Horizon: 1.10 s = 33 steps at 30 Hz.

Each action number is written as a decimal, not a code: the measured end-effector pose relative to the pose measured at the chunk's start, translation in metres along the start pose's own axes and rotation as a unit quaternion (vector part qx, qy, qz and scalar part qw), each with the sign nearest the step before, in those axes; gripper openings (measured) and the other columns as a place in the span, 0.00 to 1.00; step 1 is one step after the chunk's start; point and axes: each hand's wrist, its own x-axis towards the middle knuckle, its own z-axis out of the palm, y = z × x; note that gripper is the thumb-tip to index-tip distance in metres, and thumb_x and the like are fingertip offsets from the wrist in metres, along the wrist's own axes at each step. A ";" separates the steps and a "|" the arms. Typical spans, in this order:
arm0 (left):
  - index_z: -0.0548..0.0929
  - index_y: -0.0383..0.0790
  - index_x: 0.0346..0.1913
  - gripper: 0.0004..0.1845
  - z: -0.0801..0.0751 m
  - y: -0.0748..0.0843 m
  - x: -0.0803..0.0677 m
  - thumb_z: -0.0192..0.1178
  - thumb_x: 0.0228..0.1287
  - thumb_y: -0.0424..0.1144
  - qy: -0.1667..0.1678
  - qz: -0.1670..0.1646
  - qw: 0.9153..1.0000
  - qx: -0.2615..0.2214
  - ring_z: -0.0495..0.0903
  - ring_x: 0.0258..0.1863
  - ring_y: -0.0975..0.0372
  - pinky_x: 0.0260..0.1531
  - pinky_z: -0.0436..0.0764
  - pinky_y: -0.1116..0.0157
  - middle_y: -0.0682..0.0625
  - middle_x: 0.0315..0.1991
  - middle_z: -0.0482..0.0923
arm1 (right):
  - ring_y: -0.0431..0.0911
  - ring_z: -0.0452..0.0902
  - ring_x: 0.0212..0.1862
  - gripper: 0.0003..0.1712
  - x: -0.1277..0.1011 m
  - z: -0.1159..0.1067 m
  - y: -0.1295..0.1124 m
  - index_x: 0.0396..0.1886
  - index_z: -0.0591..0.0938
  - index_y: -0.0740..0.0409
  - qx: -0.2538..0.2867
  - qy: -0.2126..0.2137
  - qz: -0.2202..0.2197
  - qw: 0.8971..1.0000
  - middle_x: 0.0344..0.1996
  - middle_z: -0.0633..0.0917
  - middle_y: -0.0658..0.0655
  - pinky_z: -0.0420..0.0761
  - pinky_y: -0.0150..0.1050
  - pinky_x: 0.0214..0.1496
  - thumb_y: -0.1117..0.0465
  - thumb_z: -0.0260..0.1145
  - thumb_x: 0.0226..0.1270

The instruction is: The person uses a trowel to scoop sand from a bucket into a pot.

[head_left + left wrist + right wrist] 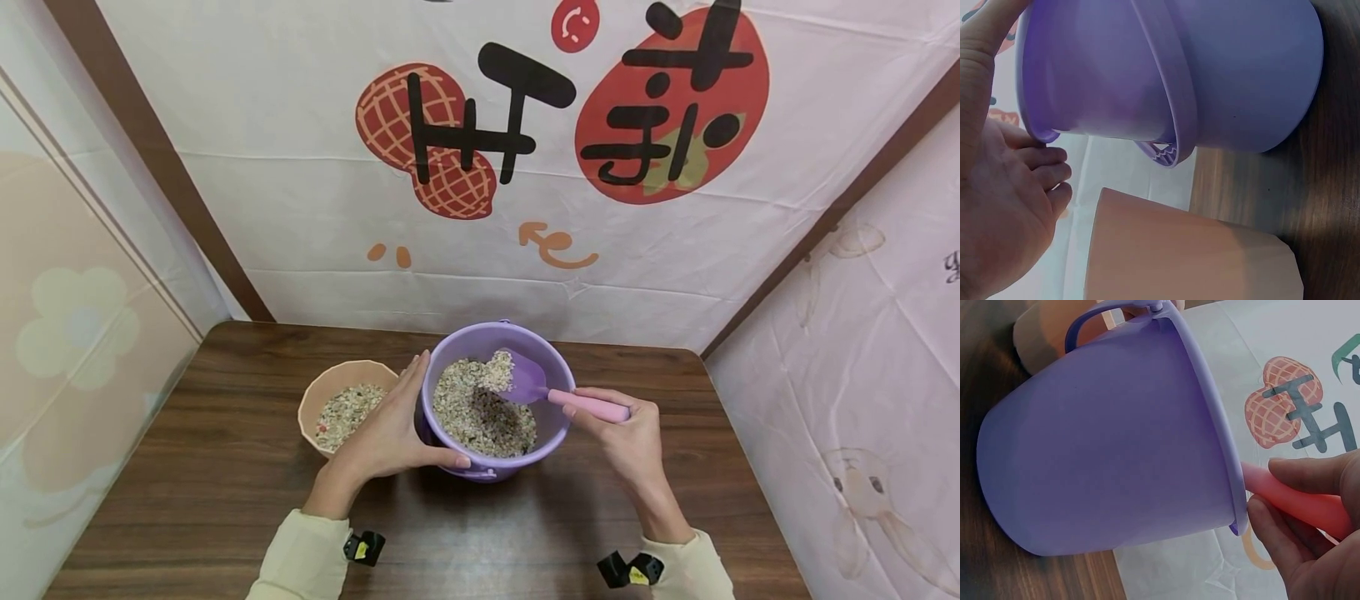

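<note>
- Left hand (pixel 390 433): fingers curled round bucket (pixel 555 417) wall.
- Right hand (pixel 630 437): grips scoop (pixel 558 392) handle.
- Bucket, bowl (pixel 318 400): grain mix, table's rear centre.

Purple bucket (pixel 555 417) w/ oat mix, upright mid-table; purple scoop (pixel 525 381), pink handle, blade in the grain.

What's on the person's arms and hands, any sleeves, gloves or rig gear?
Both hands, left hand and right hand, are bare: no gloves, and no rings or watch visible. Pale cream-yellow long sleeves end at the wrists. A small black clip-like device with a yellow mark sits at each cuff.
</note>
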 end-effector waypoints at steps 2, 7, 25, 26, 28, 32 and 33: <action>0.41 0.45 0.83 0.82 0.000 0.000 -0.001 0.78 0.28 0.75 0.000 -0.001 1.000 0.003 0.44 0.80 0.50 0.72 0.57 0.41 0.46 0.82 0.40 | 0.51 0.87 0.48 0.19 0.000 0.000 0.000 0.46 0.88 0.73 -0.003 0.002 -0.002 1.000 0.35 0.90 0.63 0.86 0.37 0.47 0.69 0.80 0.54; 0.40 0.46 0.83 0.81 -0.005 -0.001 -0.005 0.76 0.30 0.76 0.004 -0.007 1.000 0.014 0.44 0.80 0.48 0.72 0.56 0.40 0.46 0.82 0.39 | 0.51 0.87 0.49 0.19 0.000 -0.001 0.001 0.45 0.88 0.72 -0.004 0.002 -0.009 1.000 0.36 0.90 0.64 0.86 0.37 0.46 0.69 0.81 0.53; 0.35 0.43 0.82 0.78 -0.040 -0.036 -0.033 0.81 0.40 0.63 0.031 -0.043 0.999 -0.002 0.44 0.78 0.41 0.71 0.57 0.38 0.35 0.81 0.37 | 0.50 0.86 0.51 0.18 -0.001 0.000 0.000 0.47 0.88 0.71 -0.004 -0.007 -0.009 1.000 0.37 0.90 0.64 0.85 0.35 0.46 0.71 0.78 0.56; 0.35 0.43 0.82 0.78 -0.042 -0.038 -0.035 0.81 0.41 0.63 0.035 -0.044 0.998 0.000 0.44 0.78 0.41 0.70 0.57 0.37 0.35 0.81 0.37 | 0.50 0.86 0.52 0.18 -0.002 0.000 0.000 0.47 0.88 0.71 -0.005 -0.007 -0.009 1.000 0.37 0.90 0.64 0.85 0.35 0.46 0.71 0.79 0.56; 0.36 0.43 0.82 0.78 -0.046 -0.043 -0.038 0.81 0.40 0.63 0.044 -0.046 0.998 0.007 0.42 0.79 0.41 0.69 0.56 0.35 0.36 0.81 0.37 | 0.50 0.86 0.52 0.18 -0.002 0.000 0.000 0.47 0.88 0.71 -0.005 -0.007 -0.009 1.000 0.37 0.90 0.64 0.85 0.34 0.46 0.71 0.79 0.56; 0.36 0.46 0.83 0.78 -0.053 -0.050 -0.044 0.80 0.39 0.66 0.049 -0.071 0.996 0.022 0.43 0.78 0.39 0.67 0.57 0.31 0.38 0.82 0.36 | 0.51 0.86 0.52 0.17 -0.001 0.000 0.000 0.46 0.88 0.71 0.001 -0.007 -0.011 1.000 0.36 0.90 0.64 0.85 0.35 0.46 0.72 0.78 0.56; 0.36 0.46 0.83 0.78 -0.055 -0.051 -0.045 0.80 0.39 0.67 0.049 -0.077 0.996 0.024 0.44 0.78 0.39 0.66 0.57 0.31 0.39 0.82 0.36 | 0.51 0.86 0.52 0.17 -0.001 0.000 0.000 0.47 0.88 0.72 0.001 -0.007 -0.012 1.000 0.36 0.90 0.64 0.85 0.35 0.46 0.72 0.78 0.56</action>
